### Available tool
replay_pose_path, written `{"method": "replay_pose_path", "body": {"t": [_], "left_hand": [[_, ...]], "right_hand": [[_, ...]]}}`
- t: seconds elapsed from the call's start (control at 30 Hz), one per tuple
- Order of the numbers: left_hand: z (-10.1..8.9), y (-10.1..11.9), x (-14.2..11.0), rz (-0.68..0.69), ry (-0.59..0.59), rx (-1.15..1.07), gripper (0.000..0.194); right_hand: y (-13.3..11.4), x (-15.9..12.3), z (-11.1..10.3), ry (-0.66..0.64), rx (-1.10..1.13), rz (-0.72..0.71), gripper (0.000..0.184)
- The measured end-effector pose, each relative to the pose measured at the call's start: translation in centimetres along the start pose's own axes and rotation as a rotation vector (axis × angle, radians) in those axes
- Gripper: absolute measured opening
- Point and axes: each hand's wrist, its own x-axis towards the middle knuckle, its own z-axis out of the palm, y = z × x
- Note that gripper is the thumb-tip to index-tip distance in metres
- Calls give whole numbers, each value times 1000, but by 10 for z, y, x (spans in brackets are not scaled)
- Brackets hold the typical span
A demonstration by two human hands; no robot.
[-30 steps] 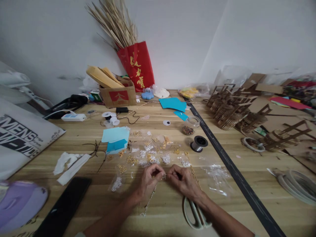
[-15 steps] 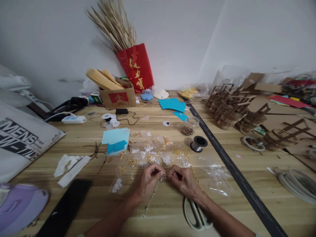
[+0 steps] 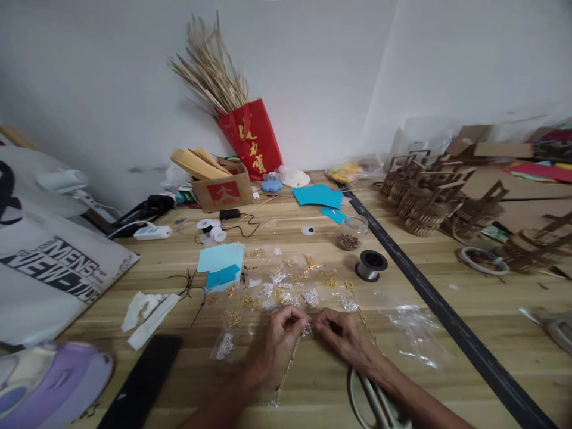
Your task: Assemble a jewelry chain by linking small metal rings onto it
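My left hand pinches one end of a thin silver chain between thumb and forefinger, and the rest dangles to the tabletop. A small silver piece shows at its fingertips. Close beside it, my right hand is closed in a pinch; whatever its fingertips hold is too small to make out. Under the right forearm lie pale-handled scissors. A gold chain runs beside the right hand. Little bags of silver findings and gold findings lie just beyond both hands.
A wire spool and a jar of beads stand at right. Clear plastic bags lie right of the hands. A black phone and a purple-and-white object are at left. Small wooden baskets stand far right.
The whole scene has shifted slightly right and down as my head turned. Both hands keep their pinch close together, with the silver chain still hanging from the left.
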Motion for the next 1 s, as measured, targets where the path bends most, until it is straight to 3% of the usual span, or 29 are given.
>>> {"method": "replay_pose_path", "body": {"t": [0.13,0.27,0.47,0.77,1.0], "left_hand": [[2,-6,-2,100,-14,179,12],[3,-12,-2,140,-18,294,9],[4,-16,0,122,-6,288,12],[1,-10,-1,194,-10,308,14],[0,-11,0,114,-70,129,15]], "right_hand": [[0,0,1,76,12,-93,30],[-3,0,3,22,119,-162,31],[3,-3,10,-115,349,-9,36],[9,2,8,-116,355,117,45],[8,4,10,-72,466,118,40]]}}
